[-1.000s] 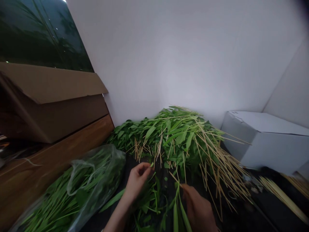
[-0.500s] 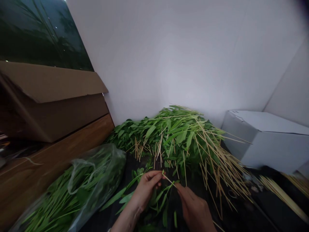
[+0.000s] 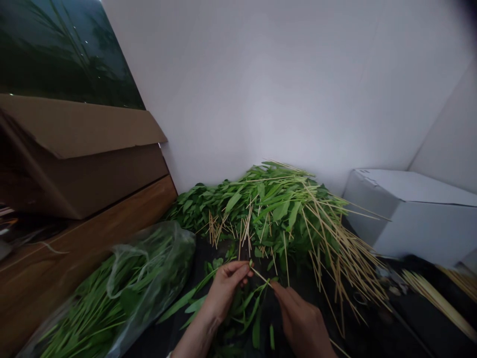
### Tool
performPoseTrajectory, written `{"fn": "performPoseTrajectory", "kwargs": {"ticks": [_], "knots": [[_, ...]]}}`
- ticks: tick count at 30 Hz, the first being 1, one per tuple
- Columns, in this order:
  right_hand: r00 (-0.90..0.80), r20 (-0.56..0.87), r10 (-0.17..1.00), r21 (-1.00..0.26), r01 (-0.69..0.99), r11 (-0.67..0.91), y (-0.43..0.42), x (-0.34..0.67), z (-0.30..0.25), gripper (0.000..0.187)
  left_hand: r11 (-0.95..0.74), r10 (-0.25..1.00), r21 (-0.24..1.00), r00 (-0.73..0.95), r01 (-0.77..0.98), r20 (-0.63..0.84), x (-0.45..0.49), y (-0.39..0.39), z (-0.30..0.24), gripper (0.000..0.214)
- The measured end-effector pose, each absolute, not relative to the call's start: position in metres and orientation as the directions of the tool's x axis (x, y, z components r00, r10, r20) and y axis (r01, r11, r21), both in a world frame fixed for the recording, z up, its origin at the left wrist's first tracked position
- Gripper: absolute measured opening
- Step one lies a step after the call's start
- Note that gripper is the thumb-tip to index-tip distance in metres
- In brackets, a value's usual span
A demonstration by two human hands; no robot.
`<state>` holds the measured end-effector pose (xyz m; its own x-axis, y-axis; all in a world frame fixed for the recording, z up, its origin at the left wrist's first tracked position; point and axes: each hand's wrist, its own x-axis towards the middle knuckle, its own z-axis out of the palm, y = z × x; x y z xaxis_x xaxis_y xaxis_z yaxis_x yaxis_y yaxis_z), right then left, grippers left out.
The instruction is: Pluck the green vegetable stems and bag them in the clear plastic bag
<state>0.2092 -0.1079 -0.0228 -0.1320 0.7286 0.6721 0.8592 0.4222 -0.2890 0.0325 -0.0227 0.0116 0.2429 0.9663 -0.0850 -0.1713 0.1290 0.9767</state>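
Observation:
My left hand (image 3: 225, 288) pinches a green leafy stem (image 3: 238, 303) at its tip, fingers closed. My right hand (image 3: 300, 318) pinches the lower end of a thin bamboo skewer (image 3: 261, 276), whose point meets my left fingertips. Both hands are low in the middle of the view, above loose green leaves on a dark surface. Just beyond them lies a big pile of skewered greens (image 3: 276, 209), with many skewer ends sticking out.
A clear plastic bag of green stems (image 3: 122, 283) lies at the left, beside a wooden ledge (image 3: 85, 233) carrying a cardboard box (image 3: 74, 154). A white box (image 3: 413, 214) stands at the right. More loose skewers (image 3: 436, 298) lie at the far right.
My left hand has moved right and down, bringing the stem to the skewer tip. My right hand has shifted a little forward with the skewer. Leaves now hang between both hands.

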Motion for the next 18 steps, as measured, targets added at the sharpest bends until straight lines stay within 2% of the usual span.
{"fn": "performPoseTrajectory", "kwargs": {"ticks": [11,18], "knots": [[-0.113,0.675,0.729,-0.312,0.851,0.422,-0.1090,0.2075,-0.0242,0.042,0.094,0.960,0.994,0.270,-0.059,-0.075,0.0311,-0.0214,0.0092,0.030],[-0.156,0.698,0.699,-0.256,0.857,0.447,-0.1075,0.2051,-0.0254,0.039,0.127,0.921,0.992,0.369,0.011,-0.122,0.0366,-0.0256,0.0065,0.032]]}}
